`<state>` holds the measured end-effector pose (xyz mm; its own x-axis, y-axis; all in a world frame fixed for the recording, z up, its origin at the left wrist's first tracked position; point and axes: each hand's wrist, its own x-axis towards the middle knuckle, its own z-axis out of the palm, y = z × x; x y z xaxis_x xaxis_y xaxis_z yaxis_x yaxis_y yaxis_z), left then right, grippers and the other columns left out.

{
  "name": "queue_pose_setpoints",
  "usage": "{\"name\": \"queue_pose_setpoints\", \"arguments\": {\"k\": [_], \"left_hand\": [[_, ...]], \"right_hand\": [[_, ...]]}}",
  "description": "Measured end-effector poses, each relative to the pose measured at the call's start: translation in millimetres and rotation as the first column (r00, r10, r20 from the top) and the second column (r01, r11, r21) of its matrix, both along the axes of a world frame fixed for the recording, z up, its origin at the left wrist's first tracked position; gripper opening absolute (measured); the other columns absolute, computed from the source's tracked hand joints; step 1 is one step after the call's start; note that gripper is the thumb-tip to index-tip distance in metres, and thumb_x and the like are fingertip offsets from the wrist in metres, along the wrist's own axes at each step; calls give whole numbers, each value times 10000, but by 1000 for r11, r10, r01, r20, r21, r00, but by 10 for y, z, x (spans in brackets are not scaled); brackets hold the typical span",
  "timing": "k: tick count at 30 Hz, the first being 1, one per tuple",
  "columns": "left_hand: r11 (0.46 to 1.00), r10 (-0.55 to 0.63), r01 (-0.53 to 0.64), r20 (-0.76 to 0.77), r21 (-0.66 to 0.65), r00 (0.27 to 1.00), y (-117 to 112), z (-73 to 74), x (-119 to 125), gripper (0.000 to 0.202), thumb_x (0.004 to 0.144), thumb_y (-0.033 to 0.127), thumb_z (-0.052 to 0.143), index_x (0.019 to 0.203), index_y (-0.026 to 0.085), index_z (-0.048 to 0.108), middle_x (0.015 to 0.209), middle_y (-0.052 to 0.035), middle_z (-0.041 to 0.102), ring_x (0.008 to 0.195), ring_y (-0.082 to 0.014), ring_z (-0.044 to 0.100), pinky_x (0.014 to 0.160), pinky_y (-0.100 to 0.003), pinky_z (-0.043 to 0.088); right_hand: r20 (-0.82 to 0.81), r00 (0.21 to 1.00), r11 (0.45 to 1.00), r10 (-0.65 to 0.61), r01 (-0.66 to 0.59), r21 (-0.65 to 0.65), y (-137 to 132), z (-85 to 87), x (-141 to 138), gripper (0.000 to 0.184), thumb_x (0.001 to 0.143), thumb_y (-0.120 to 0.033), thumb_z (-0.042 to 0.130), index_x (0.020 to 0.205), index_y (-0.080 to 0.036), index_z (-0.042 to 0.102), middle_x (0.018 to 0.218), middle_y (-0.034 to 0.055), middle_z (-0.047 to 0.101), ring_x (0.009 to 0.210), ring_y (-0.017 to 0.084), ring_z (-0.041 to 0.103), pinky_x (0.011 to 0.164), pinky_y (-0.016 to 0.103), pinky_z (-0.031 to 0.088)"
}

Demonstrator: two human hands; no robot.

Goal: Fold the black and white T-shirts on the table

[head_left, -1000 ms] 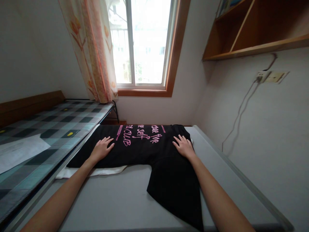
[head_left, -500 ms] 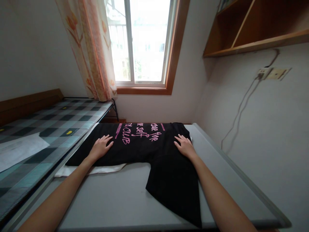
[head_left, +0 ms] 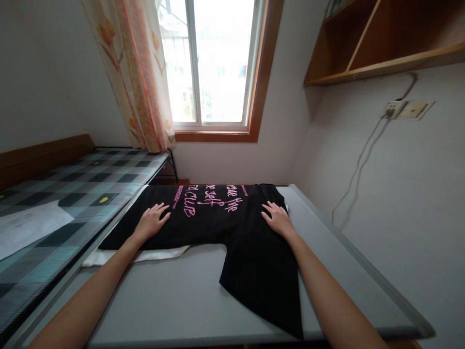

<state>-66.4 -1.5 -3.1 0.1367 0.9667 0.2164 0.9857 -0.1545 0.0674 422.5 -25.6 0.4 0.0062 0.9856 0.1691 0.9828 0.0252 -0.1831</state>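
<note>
- Head view, clock centred on it: the smooth pale grey tabletop (head_left: pixel 163 300) fills 6 o'clock, nearest.
- At 5 o'clock, 1 wide black fabric sleeve (head_left: pixel 261 276) lies flat, its corner close to the near table edge; the right forearm (head_left: pixel 323 281) runs just beside it and, if swept inward, could drag it askew.
- At 7 to 8 o'clock, a flat white cloth (head_left: pixel 163 255) pokes out beneath the black shirt (head_left: pixel 218 230) with pink lettering; uneven pressure could slide these 2 layers out of line.
- The shirt is spread sideways at 6 o'clock, hem leftward; pulling the hands towards each other could ruck it. Its print is cut off at the far edge; whether fabric folds under or hangs there, I cannot tell.
- Left hand (head_left: pixel 152 222), 8 o'clock: palm down near the hem, fingers spread towards 2 o'clock, gripping nothing.
- Right hand (head_left: pixel 278 218), 4 o'clock: palm down near the collar end, fingers fanned towards 10 o'clock, well apart from the left.
- Farther: a checked grey-green mattress (head_left: pixel 127 174) at 9 o'clock, a bright wood-framed window (head_left: pixel 221 63) at 12.
</note>
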Motion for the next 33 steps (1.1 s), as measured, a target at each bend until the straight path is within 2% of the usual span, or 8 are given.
{"name": "queue_pose_setpoints", "arguments": {"k": [9,13,17,21,24,28,30,33], "left_hand": [[1000,-9,9,19,-3,1000,-15,17,8,528,924,462,370,1335,178,541,1459,-99,446,1369,-272,374,1125,-435,285],[995,-95,96,70,1,993,-75,52,66,542,922,494,367,1331,184,542,1456,-84,453,1400,-257,319,1135,-436,275],[977,-209,213,118,-21,971,-109,96,294,559,927,538,346,1332,205,541,1466,-70,441,1396,-255,327,1141,-457,256],[945,-317,327,159,-34,935,-98,139,735,556,931,553,345,1355,237,519,1488,-57,410,1400,-261,317,1146,-483,232],[894,-435,446,180,-29,882,-122,172,1167,555,926,547,378,1368,238,508,1508,-64,375,1419,-282,269,1152,-496,212],[775,-605,630,236,-41,760,-249,226,1719,519,940,515,386,1386,267,481,1504,-63,385,1419,-269,272,1158,-505,193],[698,-686,715,248,-41,684,-328,264,1902,493,936,477,428,1387,283,473,1506,-53,384,1410,-252,299,1160,-480,208],[592,-773,805,254,-39,581,-426,350,2000,426,925,364,483,1346,309,514,1486,-28,419,1393,-230,334,1163,-451,221]], "right_hand": [[-7,1000,1000,1,-1,6,5,-16,14,490,939,-420,377,1361,-217,521,1490,90,404,1380,236,338,1125,456,237],[-14,1000,1000,0,0,5,9,-16,9,497,940,-424,383,1363,-203,520,1493,93,400,1382,236,336,1128,442,228],[-17,1000,1000,1,-1,-1,4,-6,5,497,938,-428,387,1363,-207,518,1495,86,398,1384,236,332,1126,447,231],[-39,999,998,-26,28,47,-27,21,90,445,923,-385,416,1295,-210,586,1440,74,477,1358,248,367,1105,450,279],[-84,993,991,-85,93,95,-35,4,225,398,910,-337,422,1214,-211,645,1389,57,535,1337,261,392,1084,459,321],[-198,980,985,-33,65,157,7,-90,377,366,884,-308,443,1135,-201,686,1338,52,581,1324,256,409,1080,448,350],[-251,968,978,4,49,204,40,-139,418,341,860,-297,470,1082,-198,709,1295,67,612,1309,265,427,1081,459,354],[-312,949,968,50,31,249,79,-181,456,303,833,-290,498,1010,-210,730,1231,74,650,1277,271,461,1089,475,346]]}}
